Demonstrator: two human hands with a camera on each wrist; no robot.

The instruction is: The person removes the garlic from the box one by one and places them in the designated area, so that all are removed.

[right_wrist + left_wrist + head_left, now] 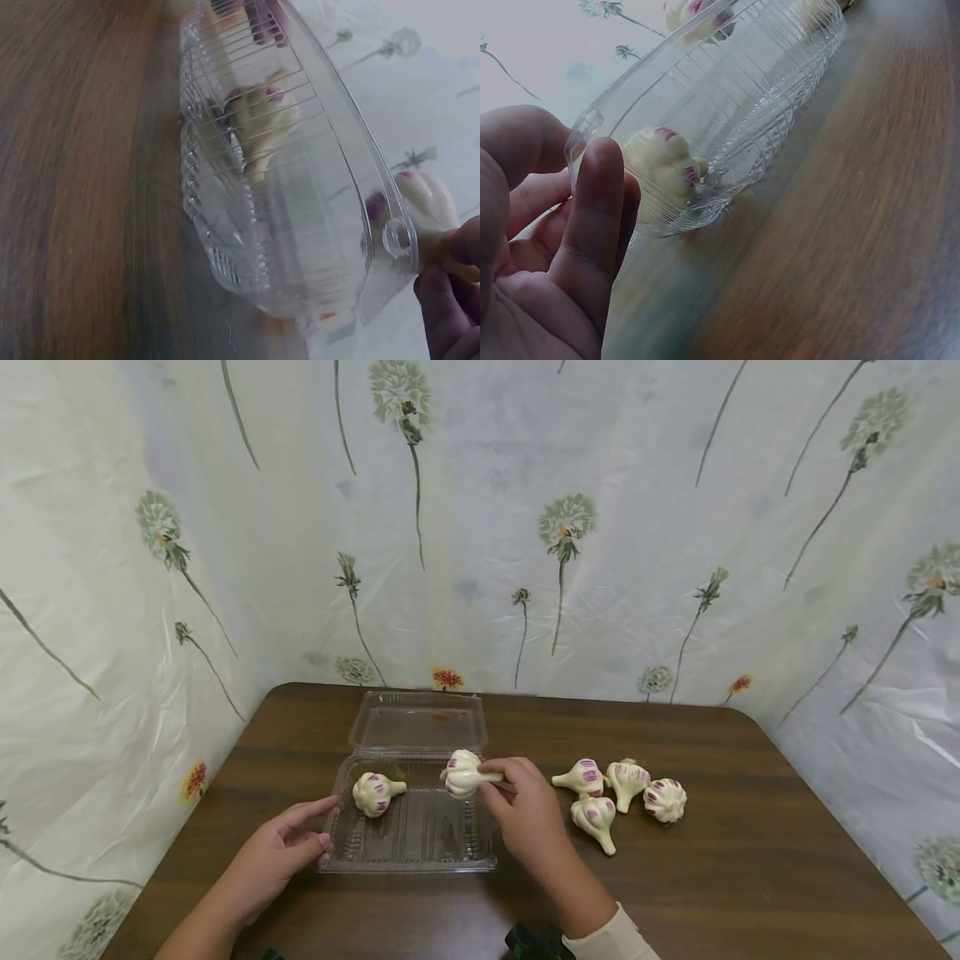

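Observation:
A clear plastic clamshell container (405, 865) lies with its lid folded back on the table. My left hand (273, 856) is at its left side, thumb and index finger (600, 195) pinching the rim. Inside, at the left, rests one garlic bulb (372, 795), white with purple streaks. My right hand (528, 810) pinches another garlic bulb (461, 774) by its stem, holding it above the container's right part. In the right wrist view, this held bulb (427, 199) shows partly behind the rim, and the fingers grip its stem.
Several more garlic bulbs (626, 781) lie grouped on the brown wooden table (720, 877) to the right of my right hand. The open lid (420, 722) extends toward the back edge. A flower-printed sheet (480, 527) hangs behind the table.

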